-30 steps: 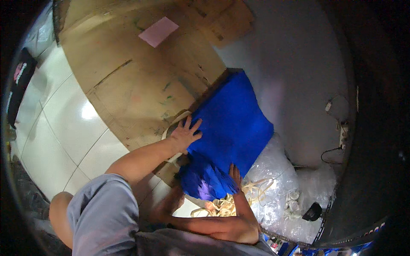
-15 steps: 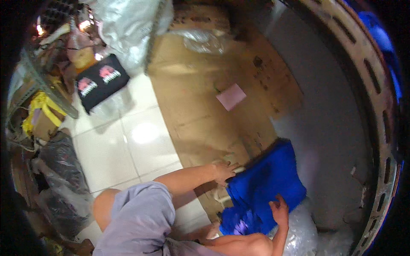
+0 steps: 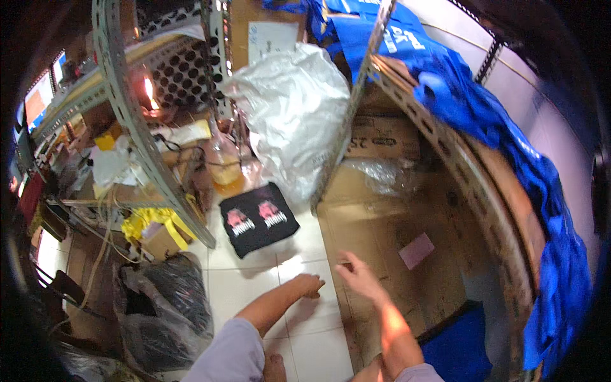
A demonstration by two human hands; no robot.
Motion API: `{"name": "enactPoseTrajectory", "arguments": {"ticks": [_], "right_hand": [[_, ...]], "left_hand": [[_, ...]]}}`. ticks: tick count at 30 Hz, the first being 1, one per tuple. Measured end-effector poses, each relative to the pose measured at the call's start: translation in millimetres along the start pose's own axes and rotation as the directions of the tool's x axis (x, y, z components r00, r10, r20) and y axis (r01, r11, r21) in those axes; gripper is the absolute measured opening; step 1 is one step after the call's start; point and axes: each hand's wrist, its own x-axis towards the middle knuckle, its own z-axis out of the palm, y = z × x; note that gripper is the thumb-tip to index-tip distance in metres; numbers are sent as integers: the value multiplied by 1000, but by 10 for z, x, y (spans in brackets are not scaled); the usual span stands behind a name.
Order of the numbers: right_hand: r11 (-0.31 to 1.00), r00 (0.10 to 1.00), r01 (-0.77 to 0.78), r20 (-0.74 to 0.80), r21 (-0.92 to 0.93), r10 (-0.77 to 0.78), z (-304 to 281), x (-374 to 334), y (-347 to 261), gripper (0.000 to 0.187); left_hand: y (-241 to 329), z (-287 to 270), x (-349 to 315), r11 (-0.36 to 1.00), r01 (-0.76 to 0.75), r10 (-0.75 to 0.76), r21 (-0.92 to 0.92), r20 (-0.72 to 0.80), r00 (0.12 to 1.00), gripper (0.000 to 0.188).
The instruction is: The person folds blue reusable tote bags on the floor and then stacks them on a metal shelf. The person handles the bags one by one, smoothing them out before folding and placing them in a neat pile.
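My left hand point(image 3: 310, 286) hangs over the white tiles with its fingers loosely curled together and nothing visible in them. To its right, my right hand point(image 3: 358, 275) is over the edge of the cardboard, thumb and fingers apart, holding nothing. Beyond my hands, a folded black fabric piece point(image 3: 259, 219) with two pink-and-white prints lies on the tiles, nearest to my left hand but apart from it. Blue folded cloth point(image 3: 459, 350) lies at the lower right, partly cut off by my right arm and the shadowed side. A pink card point(image 3: 417, 251) rests on the cardboard.
Flattened cardboard point(image 3: 375, 223) covers the floor at right. A big white plastic sack point(image 3: 289, 114) stands behind a metal shelf post point(image 3: 347, 121). Blue printed bags point(image 3: 439, 70) hang over the right-hand rack. At left are a dark plastic bag point(image 3: 167, 312) and yellow straps point(image 3: 156, 226).
Both hands have come away from the blue cloth and moved left and forward. My view has swung left, so the black fabric piece now sits nearer the middle.
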Motion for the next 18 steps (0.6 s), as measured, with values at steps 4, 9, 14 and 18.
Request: {"name": "enactPoseTrajectory", "arguments": {"ticks": [4, 9, 14, 18], "right_hand": [[749, 954, -293, 238, 595, 184, 1040, 322, -422, 49], [570, 609, -766, 619, 297, 496, 1484, -98, -567, 39], [626, 599, -776, 393, 70, 698, 808, -528, -909, 58], [761, 660, -602, 385, -243, 645, 513, -577, -942, 63]], "left_hand": [[-489, 536, -586, 945, 158, -135, -287, 97, 986, 59], [-354, 951, -1482, 733, -5, -85, -680, -99, 991, 40], [570, 203, -2012, 401, 373, -504, -837, 139, 853, 60], [1097, -249, -2526, 36, 440, -585, -897, 338, 737, 47]]}}
